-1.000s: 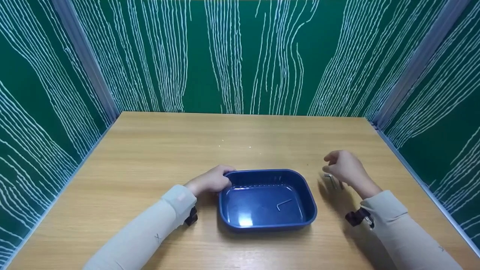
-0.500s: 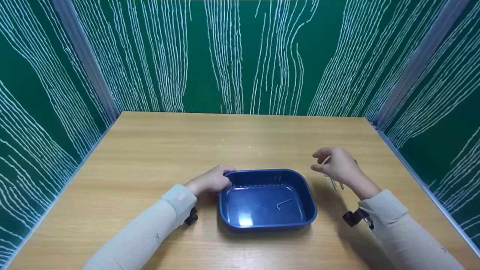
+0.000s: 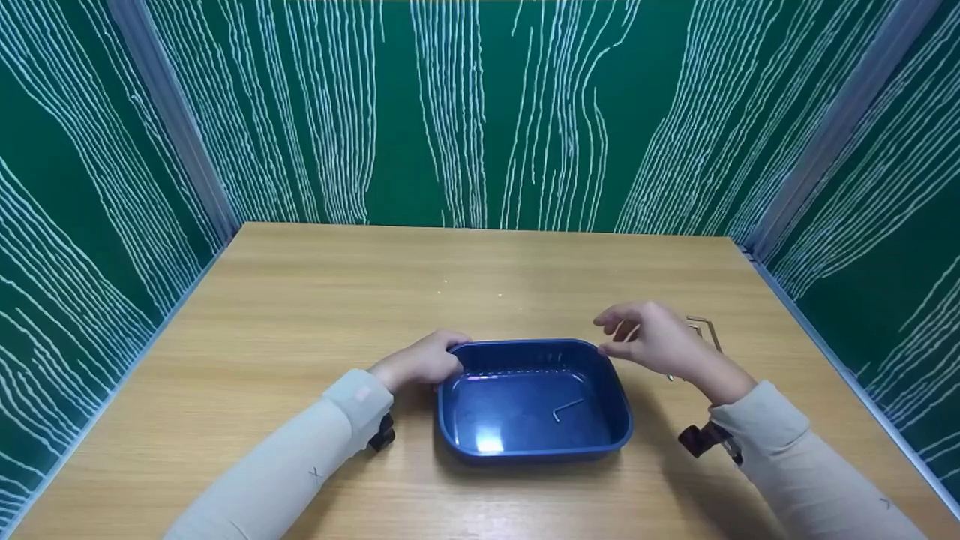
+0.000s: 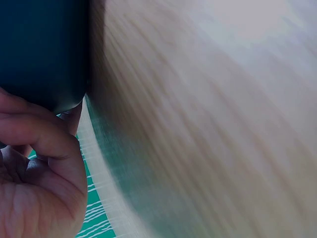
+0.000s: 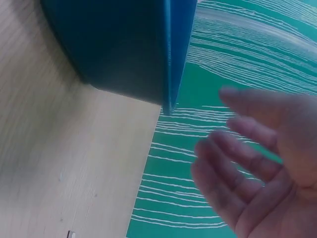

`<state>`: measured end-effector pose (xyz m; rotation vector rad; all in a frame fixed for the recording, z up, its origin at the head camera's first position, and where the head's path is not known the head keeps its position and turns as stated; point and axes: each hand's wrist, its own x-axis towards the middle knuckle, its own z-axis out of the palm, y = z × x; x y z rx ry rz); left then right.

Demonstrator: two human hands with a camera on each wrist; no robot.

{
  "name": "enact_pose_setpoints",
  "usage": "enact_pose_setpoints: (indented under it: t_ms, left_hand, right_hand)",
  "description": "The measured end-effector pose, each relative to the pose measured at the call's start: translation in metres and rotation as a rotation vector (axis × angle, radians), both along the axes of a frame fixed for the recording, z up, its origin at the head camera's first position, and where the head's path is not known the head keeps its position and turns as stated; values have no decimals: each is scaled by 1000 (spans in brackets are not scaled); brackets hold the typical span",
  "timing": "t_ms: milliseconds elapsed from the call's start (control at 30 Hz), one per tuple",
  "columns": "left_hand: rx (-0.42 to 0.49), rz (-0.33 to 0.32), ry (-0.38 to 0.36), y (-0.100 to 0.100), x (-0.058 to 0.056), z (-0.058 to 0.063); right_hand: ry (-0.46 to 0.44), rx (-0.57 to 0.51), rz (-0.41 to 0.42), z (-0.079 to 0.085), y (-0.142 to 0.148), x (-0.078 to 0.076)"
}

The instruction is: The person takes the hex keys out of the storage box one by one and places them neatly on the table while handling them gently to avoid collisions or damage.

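My left hand [image 3: 426,360] grips the far left corner of a blue plastic tray [image 3: 536,454], thumb over the rim. In the left wrist view, curled fingers [image 4: 54,134] lie against the tray's outer wall [image 4: 44,44]. A silver hex key [image 3: 568,406] lies on the tray floor, right of the middle. Beside the far right corner hovers my right hand [image 3: 664,341], fingers parted and nothing between them, as the right wrist view also shows. Behind it on the table lies a brownish hex key [image 3: 714,334]. Another, silver one is mostly hidden by that hand; its tip [image 3: 670,377] shows below.
The wooden table [image 3: 337,270] runs back to green walls [image 3: 390,150] with white wavy lines. Grey frame posts [image 3: 169,112] stand at the corners. Several tiny white specks [image 3: 500,295] dot the table beyond the tray.
My right hand has moved left from over the hex keys to the tray's far right corner, uncovering the brownish key's bend. The left hand and tray stay nearly still.
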<state>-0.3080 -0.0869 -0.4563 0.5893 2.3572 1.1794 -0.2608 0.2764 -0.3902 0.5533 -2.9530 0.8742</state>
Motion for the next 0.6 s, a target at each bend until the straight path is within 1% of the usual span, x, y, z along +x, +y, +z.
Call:
enact_pose_setpoints:
  t_ms: [100,233,400,600]
  left_hand:
    - [-4,-2,6,0,0,0]
    - [-10,-1,3,0,1,1]
    - [-8,-1,-4,-1,1,1]
    - [-1,5,5,-1,1,0]
  right_hand:
    - [5,22,71,-1,-4,3]
    - [36,47,140,-2,-9,5]
    - [54,63,210,-4,-16,6]
    - [80,85,289,-8,-20,7]
